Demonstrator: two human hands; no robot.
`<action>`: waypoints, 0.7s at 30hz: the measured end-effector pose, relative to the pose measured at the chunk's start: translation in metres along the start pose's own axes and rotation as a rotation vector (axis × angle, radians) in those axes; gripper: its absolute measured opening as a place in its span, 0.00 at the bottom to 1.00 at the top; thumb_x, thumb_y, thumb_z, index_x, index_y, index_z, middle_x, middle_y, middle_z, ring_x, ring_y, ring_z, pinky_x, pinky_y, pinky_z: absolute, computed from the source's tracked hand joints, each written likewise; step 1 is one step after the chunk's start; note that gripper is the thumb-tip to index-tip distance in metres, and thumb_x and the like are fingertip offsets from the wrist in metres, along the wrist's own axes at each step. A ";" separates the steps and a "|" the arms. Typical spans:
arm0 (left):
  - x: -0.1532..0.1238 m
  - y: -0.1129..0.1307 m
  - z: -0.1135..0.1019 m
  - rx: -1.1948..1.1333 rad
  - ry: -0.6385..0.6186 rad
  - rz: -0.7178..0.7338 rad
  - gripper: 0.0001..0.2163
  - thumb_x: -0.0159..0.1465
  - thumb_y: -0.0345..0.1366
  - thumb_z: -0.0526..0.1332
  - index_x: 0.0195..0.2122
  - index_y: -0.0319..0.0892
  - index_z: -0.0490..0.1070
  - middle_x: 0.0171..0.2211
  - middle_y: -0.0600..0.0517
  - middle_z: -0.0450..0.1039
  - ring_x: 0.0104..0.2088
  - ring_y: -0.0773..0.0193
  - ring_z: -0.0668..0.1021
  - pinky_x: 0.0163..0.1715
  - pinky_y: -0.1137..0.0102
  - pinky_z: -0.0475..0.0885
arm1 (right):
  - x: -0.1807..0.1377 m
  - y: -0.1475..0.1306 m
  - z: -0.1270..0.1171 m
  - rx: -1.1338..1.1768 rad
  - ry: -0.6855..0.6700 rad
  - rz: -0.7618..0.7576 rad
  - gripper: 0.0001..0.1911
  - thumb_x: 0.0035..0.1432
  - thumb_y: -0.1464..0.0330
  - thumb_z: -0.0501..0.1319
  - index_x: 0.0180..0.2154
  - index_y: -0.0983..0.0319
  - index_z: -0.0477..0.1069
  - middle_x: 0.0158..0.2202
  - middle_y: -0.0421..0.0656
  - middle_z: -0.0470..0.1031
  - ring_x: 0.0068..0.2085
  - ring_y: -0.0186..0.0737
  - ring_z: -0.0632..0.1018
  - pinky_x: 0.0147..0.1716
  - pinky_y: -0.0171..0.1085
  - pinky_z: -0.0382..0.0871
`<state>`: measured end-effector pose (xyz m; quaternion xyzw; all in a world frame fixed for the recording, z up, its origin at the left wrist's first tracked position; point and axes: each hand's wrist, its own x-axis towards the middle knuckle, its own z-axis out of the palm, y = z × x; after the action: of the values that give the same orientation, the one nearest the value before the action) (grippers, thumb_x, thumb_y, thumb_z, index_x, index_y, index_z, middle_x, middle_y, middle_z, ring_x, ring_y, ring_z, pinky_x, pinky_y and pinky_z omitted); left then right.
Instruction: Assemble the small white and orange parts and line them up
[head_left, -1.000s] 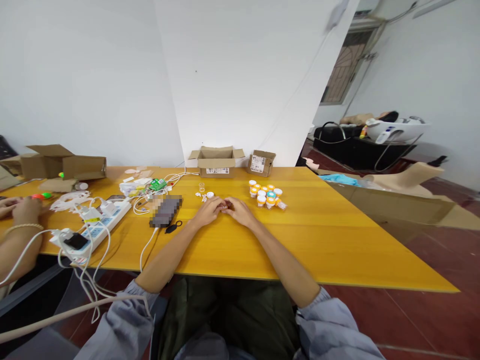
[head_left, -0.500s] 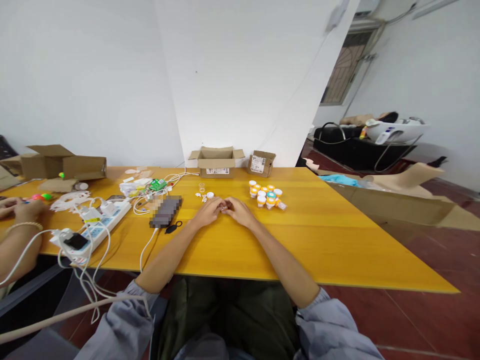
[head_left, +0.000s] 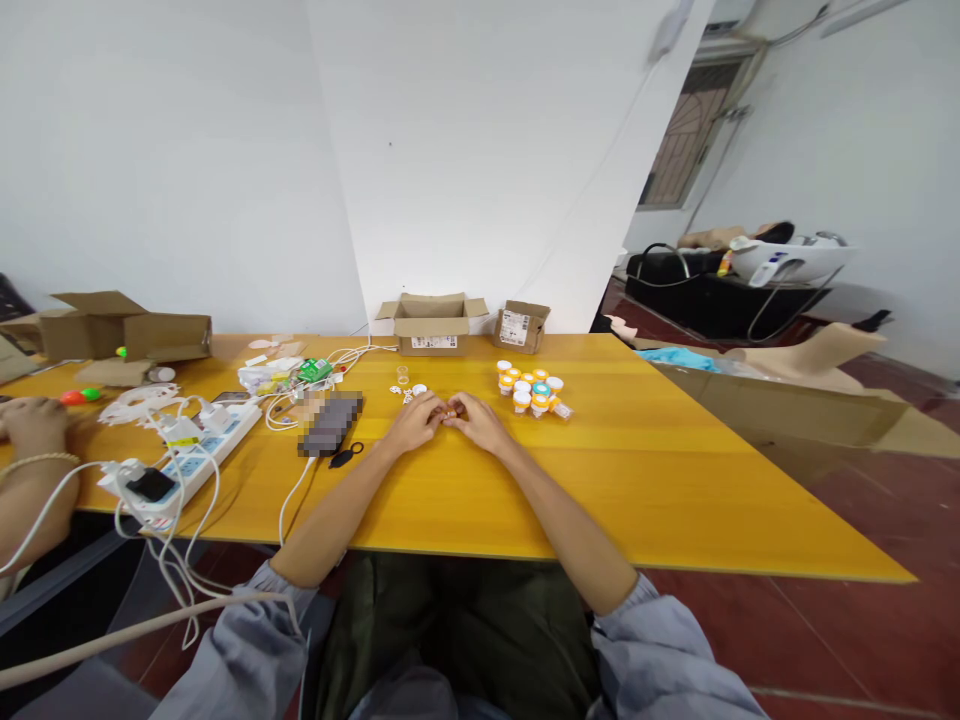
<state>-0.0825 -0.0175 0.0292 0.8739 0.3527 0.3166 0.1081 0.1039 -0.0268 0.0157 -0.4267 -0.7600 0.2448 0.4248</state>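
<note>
Both hands were together over the yellow wooden table [head_left: 637,480], left hand [head_left: 414,424] and right hand [head_left: 478,424] meeting at the fingertips. Fingers of each were curled in and closed on a small item [head_left: 451,412] between them; mostly hidden, its kind could not be told. Item sat just above or on the tabletop, could not tell which. Just beyond the left hand: a white round cap [head_left: 420,390], small white pieces [head_left: 395,389] and a clear cup [head_left: 403,376]. Beyond the right hand, near it, a cluster of small lidded jars [head_left: 540,388], lids white, orange, one teal. Open cardboard box [head_left: 429,328] and smaller carton [head_left: 517,328] stood by the wall.
</note>
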 end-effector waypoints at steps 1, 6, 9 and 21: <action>0.000 -0.001 0.000 0.009 -0.005 0.004 0.08 0.66 0.31 0.58 0.40 0.45 0.77 0.37 0.49 0.74 0.41 0.58 0.74 0.47 0.62 0.71 | 0.000 0.000 0.000 0.005 0.001 0.010 0.09 0.52 0.70 0.67 0.36 0.58 0.70 0.38 0.40 0.77 0.38 0.39 0.78 0.42 0.40 0.73; 0.000 0.000 -0.001 0.034 -0.025 0.044 0.09 0.67 0.31 0.58 0.38 0.45 0.78 0.36 0.49 0.74 0.41 0.58 0.75 0.47 0.62 0.71 | 0.000 0.002 0.000 0.023 0.003 0.021 0.09 0.52 0.69 0.67 0.35 0.58 0.69 0.37 0.40 0.77 0.37 0.39 0.77 0.41 0.40 0.73; 0.000 0.001 -0.001 0.029 -0.018 0.041 0.08 0.67 0.30 0.58 0.37 0.44 0.78 0.36 0.49 0.73 0.41 0.59 0.75 0.47 0.62 0.71 | 0.001 0.002 0.000 0.014 -0.002 0.008 0.08 0.52 0.69 0.68 0.34 0.58 0.70 0.36 0.39 0.76 0.37 0.39 0.77 0.41 0.40 0.72; 0.001 0.003 -0.002 -0.061 -0.010 -0.037 0.04 0.64 0.29 0.59 0.33 0.44 0.72 0.33 0.51 0.72 0.37 0.60 0.74 0.42 0.64 0.72 | 0.000 0.000 -0.003 -0.078 -0.029 -0.051 0.06 0.54 0.72 0.67 0.31 0.58 0.71 0.34 0.40 0.75 0.39 0.40 0.75 0.42 0.39 0.69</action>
<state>-0.0818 -0.0191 0.0327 0.8650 0.3586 0.3208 0.1425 0.1061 -0.0267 0.0177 -0.4197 -0.7857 0.2099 0.4029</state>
